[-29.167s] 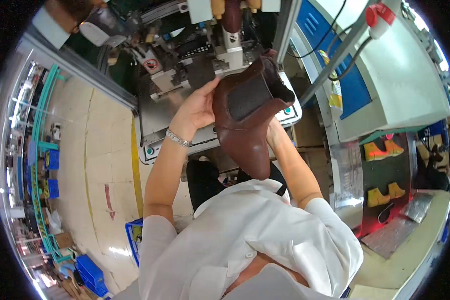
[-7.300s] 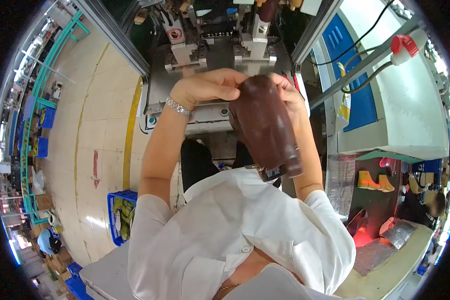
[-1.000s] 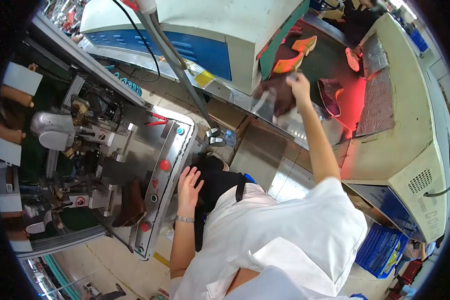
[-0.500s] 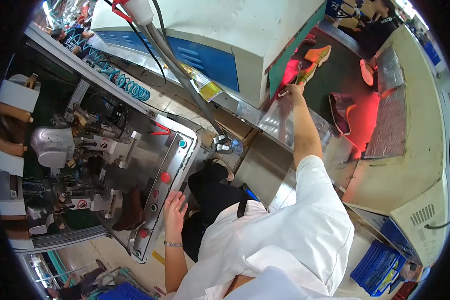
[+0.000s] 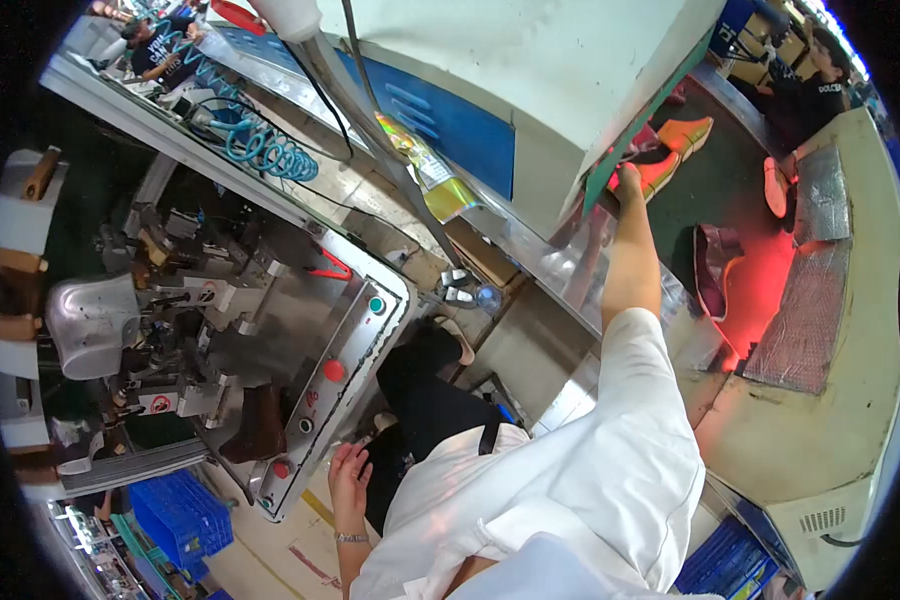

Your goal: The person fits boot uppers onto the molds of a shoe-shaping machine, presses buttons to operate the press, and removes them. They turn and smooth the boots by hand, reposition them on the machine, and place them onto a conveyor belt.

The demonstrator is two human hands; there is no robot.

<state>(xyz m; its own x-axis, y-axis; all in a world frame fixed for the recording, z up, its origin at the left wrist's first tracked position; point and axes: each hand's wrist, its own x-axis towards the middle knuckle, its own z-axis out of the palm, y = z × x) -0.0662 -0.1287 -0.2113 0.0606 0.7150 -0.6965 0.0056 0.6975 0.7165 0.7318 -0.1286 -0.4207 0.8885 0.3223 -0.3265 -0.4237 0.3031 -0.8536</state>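
Observation:
My right hand (image 5: 627, 186) reaches to the opening of a cream machine, right beside a yellow-orange shoe (image 5: 660, 175) and a dark red one partly behind the machine's edge. Its fingers are mostly hidden, so a grip cannot be made out. Another orange shoe (image 5: 686, 136) lies just beyond on the dark belt (image 5: 740, 150). Across the belt, in red light, are a maroon boot (image 5: 713, 270) and a pink-orange shoe piece (image 5: 776, 188). My left hand (image 5: 350, 480) hangs open, fingers loosely bent and apart, near the control panel (image 5: 342, 375) and holding nothing.
A pressing machine with a metal form (image 5: 92, 325) fills the left side, a brown boot (image 5: 260, 425) at its edge. A grey pole (image 5: 390, 170) rises between the machines. Blue crates (image 5: 180, 515) stand lower left. Co-workers (image 5: 825, 90) are at the far right and upper left.
My view has swung, so most of the right-hand scene sits further right. My right hand remains at the opening beside the shoes. My left hand is slightly lower in view, still open.

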